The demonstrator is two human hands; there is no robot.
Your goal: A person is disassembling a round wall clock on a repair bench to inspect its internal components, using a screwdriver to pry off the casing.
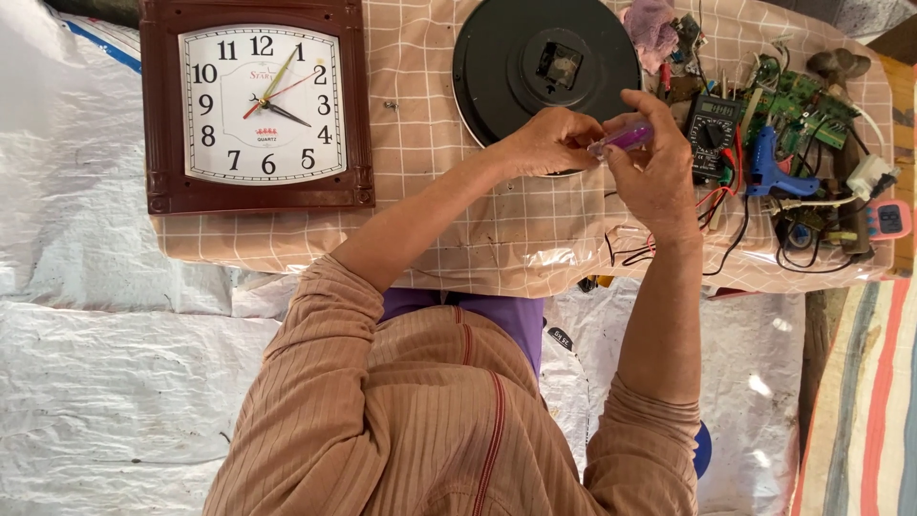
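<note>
My left hand [540, 141] and my right hand [659, 172] meet over a low table with a beige checked cloth [430, 220]. Between them is a small purple translucent tool [626, 137]. My right hand grips it by the body, and the fingertips of my left hand pinch its left end. Just behind the hands lies a round black clock back [497, 57], face down, with its square movement [559, 63] in the middle.
A square brown-framed wall clock [256, 105] lies at the table's left. At the right are a black multimeter [712, 129], a blue glue gun [769, 167], green circuit boards [802, 105], tangled wires and a small pink device [888, 220]. White plastic sheeting [115, 363] covers the floor.
</note>
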